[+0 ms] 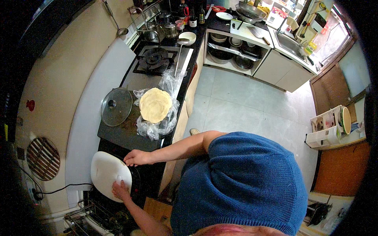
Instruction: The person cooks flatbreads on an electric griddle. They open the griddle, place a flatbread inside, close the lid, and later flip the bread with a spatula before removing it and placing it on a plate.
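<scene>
A white rounded-square lid [103, 173] lies tilted over a dark round pan or cooker [135, 179], which is mostly hidden beneath it. My left hand [121, 190] is closed around the small white handle [119, 179] on the lid. My right hand [135, 157] is at the lid's upper right edge, fingers pinched together; what is between them is too small to tell. Past my right hand, a stack of pale round flatbreads [155, 105] rests on a crumpled clear plastic bag [151, 131] on the stove.
Left of the flatbreads lies a glass lid [117, 107] with a dark knob. Beyond are a gas burner [154, 58], a long-handled ladle [181, 51] and a white bowl [187, 38]. A black power cord [65, 186] runs to the wall. A wire rack [84, 214] stands at the lower left.
</scene>
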Available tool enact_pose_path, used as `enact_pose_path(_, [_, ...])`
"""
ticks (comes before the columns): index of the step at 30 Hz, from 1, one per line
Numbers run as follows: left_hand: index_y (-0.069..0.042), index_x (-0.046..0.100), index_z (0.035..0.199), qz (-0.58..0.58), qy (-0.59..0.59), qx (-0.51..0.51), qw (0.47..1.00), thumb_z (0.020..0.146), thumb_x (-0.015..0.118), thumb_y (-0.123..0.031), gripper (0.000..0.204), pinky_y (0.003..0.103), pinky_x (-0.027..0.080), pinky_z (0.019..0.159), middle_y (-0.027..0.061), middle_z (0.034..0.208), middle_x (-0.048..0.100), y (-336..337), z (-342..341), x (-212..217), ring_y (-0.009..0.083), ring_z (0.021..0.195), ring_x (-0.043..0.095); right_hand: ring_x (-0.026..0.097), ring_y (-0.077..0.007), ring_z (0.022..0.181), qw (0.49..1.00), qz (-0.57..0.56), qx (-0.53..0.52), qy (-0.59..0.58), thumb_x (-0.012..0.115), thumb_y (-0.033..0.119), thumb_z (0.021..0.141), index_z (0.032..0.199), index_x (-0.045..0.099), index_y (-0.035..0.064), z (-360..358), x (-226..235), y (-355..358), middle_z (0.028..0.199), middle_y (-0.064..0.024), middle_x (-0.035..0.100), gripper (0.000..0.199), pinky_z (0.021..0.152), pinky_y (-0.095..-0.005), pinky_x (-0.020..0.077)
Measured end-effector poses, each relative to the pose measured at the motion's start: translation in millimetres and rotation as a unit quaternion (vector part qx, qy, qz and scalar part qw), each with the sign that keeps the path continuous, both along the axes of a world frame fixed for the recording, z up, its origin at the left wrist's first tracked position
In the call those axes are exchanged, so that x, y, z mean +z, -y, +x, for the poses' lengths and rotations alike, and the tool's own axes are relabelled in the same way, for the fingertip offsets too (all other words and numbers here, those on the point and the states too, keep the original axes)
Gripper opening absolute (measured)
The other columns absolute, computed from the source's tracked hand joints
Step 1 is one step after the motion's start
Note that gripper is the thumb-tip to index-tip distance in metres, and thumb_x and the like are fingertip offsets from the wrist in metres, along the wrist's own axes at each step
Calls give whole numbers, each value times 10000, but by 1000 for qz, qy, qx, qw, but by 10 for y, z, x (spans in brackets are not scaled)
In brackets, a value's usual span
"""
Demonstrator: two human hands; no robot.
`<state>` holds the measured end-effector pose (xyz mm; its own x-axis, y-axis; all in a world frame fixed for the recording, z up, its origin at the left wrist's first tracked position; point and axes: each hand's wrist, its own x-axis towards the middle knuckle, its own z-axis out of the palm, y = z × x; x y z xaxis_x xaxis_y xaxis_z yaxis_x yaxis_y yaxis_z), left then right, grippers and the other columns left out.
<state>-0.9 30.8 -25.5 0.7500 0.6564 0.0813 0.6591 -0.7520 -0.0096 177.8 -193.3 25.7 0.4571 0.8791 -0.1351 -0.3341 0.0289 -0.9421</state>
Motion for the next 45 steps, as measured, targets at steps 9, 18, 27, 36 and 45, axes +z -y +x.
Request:
enact_pose_path(9, [-66, 519, 1141, 51, 26, -56, 997, 869, 559, -401, 434, 487, 409, 859, 130, 1137, 531, -229, -87, -265, 357, 1009, 502, 554, -101, 801, 1000, 1, -5, 6, 546, 234, 911, 1165, 560, -10, -3, -50, -53, 915, -29, 616, 353, 676, -258, 486])
enact_pose_path(18, [-90, 505, 1193, 43, -20, -36, 998, 873, 548, -434, 473, 497, 424, 843, 130, 1208, 509, -210, -50, -222, 342, 1064, 484, 571, -107, 842, 1000, 8, -22, 5, 537, 232, 914, 1164, 562, 5, 67, -53, 17, 928, -27, 622, 338, 706, -260, 492])
enact_pose_path(27, [-68, 518, 1148, 36, -8, -34, 999, 862, 544, -462, 487, 497, 415, 838, 125, 1173, 521, -190, -19, -234, 349, 1037, 496, 578, -119, 835, 1000, -1, -31, 2, 538, 227, 912, 1168, 561, 3, 74, -73, 57, 954, -41, 628, 341, 709, -269, 497])
enact_pose_path(36, [-79, 507, 1177, -33, -29, 30, 999, 847, 577, -443, 497, 490, 419, 842, 121, 1189, 520, 58, 118, 73, 340, 1047, 491, 571, -112, 835, 1000, -16, -25, 5, 548, 222, 907, 1164, 563, -8, 66, -37, 64, 941, -43, 626, 345, 707, -267, 495])
enact_pose_path(45, [-100, 495, 1199, 7, -1, -21, 1000, 871, 523, -478, 502, 497, 338, 952, 120, 1230, 505, -223, -65, -249, 335, 1135, 460, 569, -111, 836, 1000, -22, -8, 0, 548, 235, 910, 1166, 562, -8, 28, -68, -7, 943, -42, 629, 353, 696, -267, 500])
